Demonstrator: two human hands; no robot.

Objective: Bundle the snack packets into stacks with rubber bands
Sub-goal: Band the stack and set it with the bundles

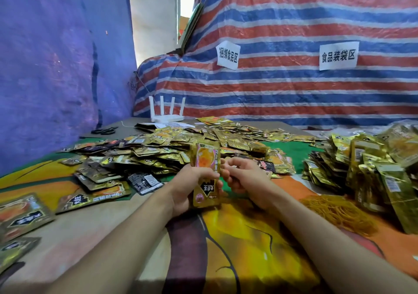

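Head view: left hand (190,187) grips 1 packet stack (205,174); right hand (244,176) curls alongside, contents unclear. Edges should be squared before banding.

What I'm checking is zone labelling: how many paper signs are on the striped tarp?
2. One paper sign is on the striped tarp, up-right of the white router; the other sign is further right, at similar height. More could lie beyond the frame.
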